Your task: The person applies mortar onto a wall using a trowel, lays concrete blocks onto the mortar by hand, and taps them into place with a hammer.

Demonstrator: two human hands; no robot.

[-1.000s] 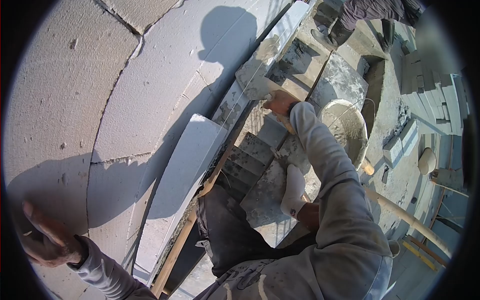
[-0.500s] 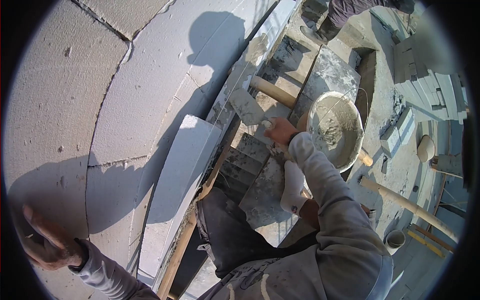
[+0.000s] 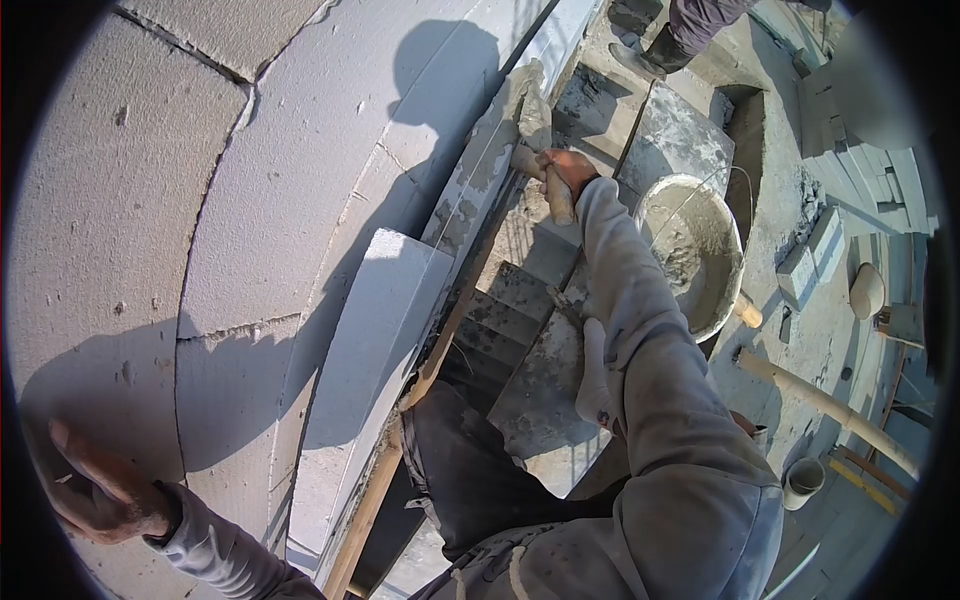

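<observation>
My right hand is closed round the wooden handle of a trowel, whose mortar-coated blade lies at the edge of the narrow wall top. Patches of wet mortar cover that strip, and a thin string runs along it. Nearer to me a pale block sits on the same wall. At the far lower left my left hand rests against the large block wall, fingers apart and holding nothing. A bucket of mortar stands right of my right forearm.
Another person's leg and boot are at the top. Wooden poles, a small cup, loose blocks and stacked blocks lie to the right. A wooden board runs along the wall beside my knee.
My right hand first drew the trowel back from the wall top towards the bucket, then moved it up and forward to the wall edge. My left hand has stayed nearly still.
</observation>
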